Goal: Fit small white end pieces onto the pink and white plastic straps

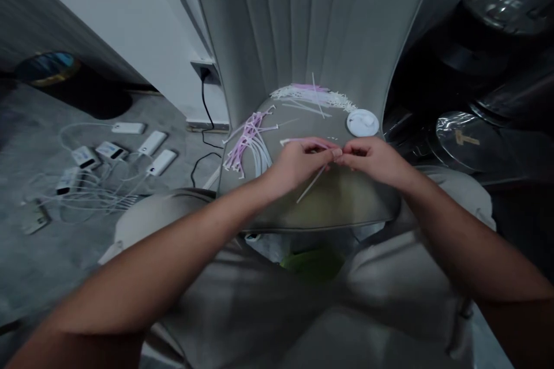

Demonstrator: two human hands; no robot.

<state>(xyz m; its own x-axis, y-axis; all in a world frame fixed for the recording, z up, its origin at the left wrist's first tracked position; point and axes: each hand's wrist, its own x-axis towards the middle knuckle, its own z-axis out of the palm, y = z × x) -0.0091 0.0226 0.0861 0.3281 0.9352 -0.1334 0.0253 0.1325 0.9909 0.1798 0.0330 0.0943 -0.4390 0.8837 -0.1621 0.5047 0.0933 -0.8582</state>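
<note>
Pinching a thin white plastic strip (pixel 312 183) at its upper end, closed fingers (pixel 334 153) of left hand (pixel 298 164) and right hand (pixel 374 161) meeting just above a grey padded chair seat (pixel 337 207). Farther left on the seat: a bundle of pink and white plastic strips (pixel 249 144). Beyond the right hand: a round white plastic lid (pixel 362 123).

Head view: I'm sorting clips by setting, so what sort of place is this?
Probably a home room used as a makeshift work spot: an upholstered chair serves as the bench for white and pink strips, and power banks lie cabled on the floor by a wall socket.
</note>
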